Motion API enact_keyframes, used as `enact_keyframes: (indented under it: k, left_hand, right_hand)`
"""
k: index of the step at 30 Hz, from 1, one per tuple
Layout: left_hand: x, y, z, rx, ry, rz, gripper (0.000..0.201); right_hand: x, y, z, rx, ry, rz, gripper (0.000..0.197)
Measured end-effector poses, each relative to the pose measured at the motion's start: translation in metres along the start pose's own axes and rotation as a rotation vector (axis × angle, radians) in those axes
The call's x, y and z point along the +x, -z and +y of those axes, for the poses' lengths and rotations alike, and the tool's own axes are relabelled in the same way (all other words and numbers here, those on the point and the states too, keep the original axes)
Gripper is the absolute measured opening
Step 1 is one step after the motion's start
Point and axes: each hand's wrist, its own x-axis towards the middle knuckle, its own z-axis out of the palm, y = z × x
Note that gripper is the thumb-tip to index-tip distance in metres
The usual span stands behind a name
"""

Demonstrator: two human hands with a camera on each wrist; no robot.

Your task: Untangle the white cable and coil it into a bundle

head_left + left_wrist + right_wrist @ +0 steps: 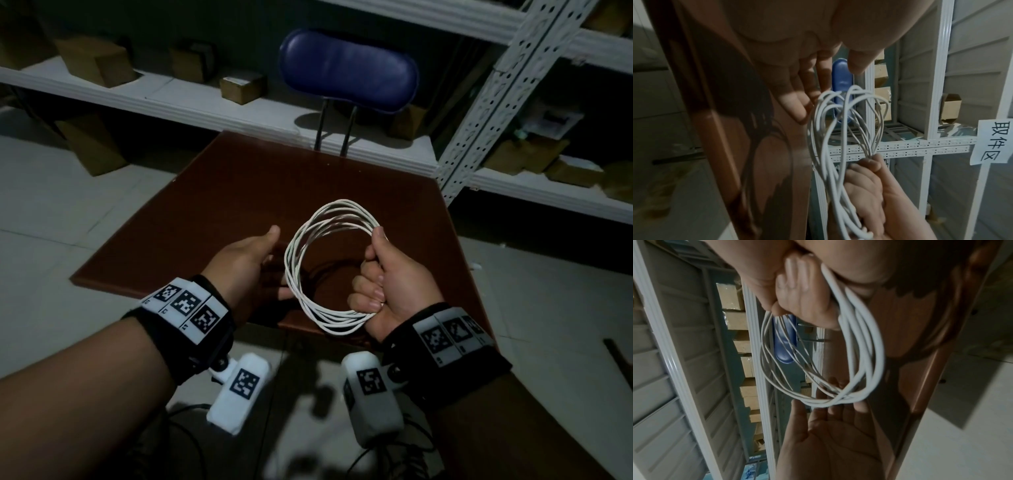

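The white cable (308, 246) hangs as a round coil of several loops above the brown table (219, 192). My right hand (380, 274) grips the right side of the coil in a fist, thumb up along the strands. In the right wrist view the cable (859, 353) loops down from my curled fingers (801, 301). My left hand (253, 260) sits just left of the coil, palm toward it, fingers straight. In the left wrist view its fingers (797, 97) lie beside the cable (830, 129); I cannot tell whether they touch it.
A blue padded chair back (349, 68) stands behind the table. White metal shelving (496, 92) with cardboard boxes (96, 58) runs along the back and right. A paper sign (995, 141) hangs on the shelf frame. Black wires (191, 431) trail on the tiled floor below my wrists.
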Motion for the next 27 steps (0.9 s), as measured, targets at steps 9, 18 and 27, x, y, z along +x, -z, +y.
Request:
enact_keyframes:
  k: [9, 18, 27]
  left_hand:
    - [-0.017, 0.013, -0.020, 0.095, 0.024, -0.013, 0.035]
    - [-0.017, 0.024, -0.049, 0.502, 0.073, -0.206, 0.015]
    - [0.034, 0.048, -0.154, 1.425, 0.333, -0.596, 0.019]
  right_hand:
    - [-0.022, 0.023, 0.003, -0.014, -0.008, 0.021, 0.039]
    - [-0.021, 0.030, -0.017, 0.036, 0.052, 0.045, 0.039]
    - [-0.006, 0.034, -0.029, 0.023, 0.041, 0.087, 0.040]
